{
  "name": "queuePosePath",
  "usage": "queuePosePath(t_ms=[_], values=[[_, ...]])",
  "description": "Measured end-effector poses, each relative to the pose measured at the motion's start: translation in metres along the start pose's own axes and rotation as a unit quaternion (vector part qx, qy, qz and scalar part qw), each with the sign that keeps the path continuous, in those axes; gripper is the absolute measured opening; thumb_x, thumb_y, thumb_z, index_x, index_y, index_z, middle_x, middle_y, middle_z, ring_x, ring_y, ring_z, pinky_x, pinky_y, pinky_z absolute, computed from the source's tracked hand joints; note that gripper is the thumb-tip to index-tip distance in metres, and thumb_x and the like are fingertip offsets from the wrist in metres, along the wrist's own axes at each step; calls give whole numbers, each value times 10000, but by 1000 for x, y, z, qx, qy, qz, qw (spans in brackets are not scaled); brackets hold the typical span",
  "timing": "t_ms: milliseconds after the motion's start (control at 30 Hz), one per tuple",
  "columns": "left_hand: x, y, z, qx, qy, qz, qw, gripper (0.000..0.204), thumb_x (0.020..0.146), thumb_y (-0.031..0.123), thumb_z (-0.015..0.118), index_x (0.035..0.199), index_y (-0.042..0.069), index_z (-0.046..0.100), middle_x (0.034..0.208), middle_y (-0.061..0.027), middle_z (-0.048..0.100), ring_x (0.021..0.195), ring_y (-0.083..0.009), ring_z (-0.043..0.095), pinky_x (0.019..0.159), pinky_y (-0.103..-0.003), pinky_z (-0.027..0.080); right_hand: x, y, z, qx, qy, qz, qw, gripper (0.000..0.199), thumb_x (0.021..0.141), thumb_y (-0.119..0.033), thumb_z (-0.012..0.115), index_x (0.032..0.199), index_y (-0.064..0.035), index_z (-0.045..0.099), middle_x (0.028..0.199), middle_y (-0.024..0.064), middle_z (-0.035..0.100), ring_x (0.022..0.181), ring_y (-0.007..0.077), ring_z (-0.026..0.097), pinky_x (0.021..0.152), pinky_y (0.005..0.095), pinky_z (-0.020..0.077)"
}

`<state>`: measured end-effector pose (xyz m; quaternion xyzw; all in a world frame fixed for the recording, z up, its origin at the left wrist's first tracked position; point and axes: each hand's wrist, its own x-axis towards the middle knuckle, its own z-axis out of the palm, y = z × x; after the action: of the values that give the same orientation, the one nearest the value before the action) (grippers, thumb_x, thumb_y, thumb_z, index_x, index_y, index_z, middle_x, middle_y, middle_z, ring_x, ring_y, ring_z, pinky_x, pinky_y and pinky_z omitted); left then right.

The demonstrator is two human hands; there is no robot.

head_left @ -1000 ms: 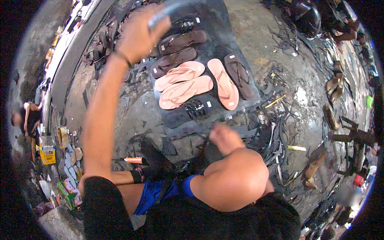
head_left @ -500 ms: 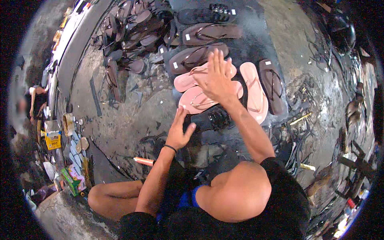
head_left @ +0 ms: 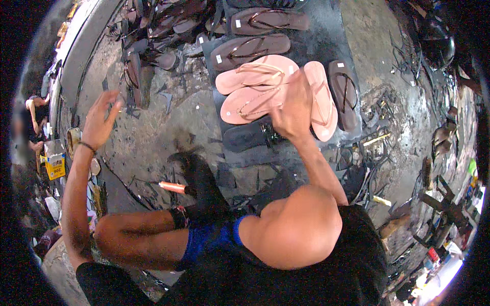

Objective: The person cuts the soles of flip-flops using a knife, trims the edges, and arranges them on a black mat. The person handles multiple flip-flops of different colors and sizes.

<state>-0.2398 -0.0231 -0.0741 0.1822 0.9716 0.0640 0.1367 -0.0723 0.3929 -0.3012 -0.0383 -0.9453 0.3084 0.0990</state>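
Note:
Three pink flip-flops (head_left: 253,74) lie side by side on a dark mat (head_left: 326,35) in front of me. My right hand (head_left: 293,109) reaches over them, fingers stretched flat against the pink soles, nothing gripped. Just below it lies a black flip-flop (head_left: 247,135). Brown flip-flops (head_left: 250,48) lie above the pink ones, and one brown flip-flop (head_left: 343,92) lies to their right. My left hand (head_left: 99,120) is raised out to the left over bare concrete, fingers spread and empty, a dark band on its wrist.
A heap of dark flip-flops (head_left: 150,30) lies at the upper left. An orange stick-like thing (head_left: 172,187) lies by my black-socked foot (head_left: 201,178). Scraps and tools (head_left: 444,204) litter the right side. A yellow box (head_left: 55,166) and another person (head_left: 33,115) are at far left.
My left hand left the black flip-flop in the middle and swung out to the left, opening wide. My right hand stayed over the pink flip-flops, its fingers now closer together.

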Motion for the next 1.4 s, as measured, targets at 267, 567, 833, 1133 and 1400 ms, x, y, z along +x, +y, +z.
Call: queuePosePath(t_ms=[267,567,833,1133,1400], values=[[-164,-24,109,64,-275,-95,955,371,926,191,599,1259,28,598,1311,-219,586,1219,-408,551,1049,-440,444,-9,-70,-21,-32,24,-49,998,866,983,-463,503,1566,50,119,1636,282,77,1535,400,52,1199,592,6],[-223,9,229,5,-157,57,986,492,745,231,721,1175,111,514,1193,-106,551,1205,-338,515,995,-475,435,-50,-111,46,-137,-122,-217,959,869,956,-586,465,1535,33,272,1617,194,255,1506,355,202,1220,537,121],[-166,20,73,49,55,255,964,429,809,112,667,1234,130,611,1166,-112,585,1146,-320,555,994,-430,463,-44,-153,49,95,-235,-194,948,821,994,-626,362,1497,22,354,1577,192,336,1449,383,317,1200,501,215],[-48,231,51,53,87,589,802,528,811,162,741,1318,115,601,1346,-125,546,1285,-332,520,1098,-446,428,-7,-125,-85,719,-66,275,634,487,1037,-471,465,1279,-62,571,966,73,648,864,174,666,722,314,567],[-63,294,233,-161,-68,433,884,478,865,190,696,1299,40,562,1304,-163,569,1267,-344,520,1106,-460,405,-154,55,-45,158,270,425,850,241,825,-115,739,913,35,572,700,108,633,682,218,682,612,387,513]])
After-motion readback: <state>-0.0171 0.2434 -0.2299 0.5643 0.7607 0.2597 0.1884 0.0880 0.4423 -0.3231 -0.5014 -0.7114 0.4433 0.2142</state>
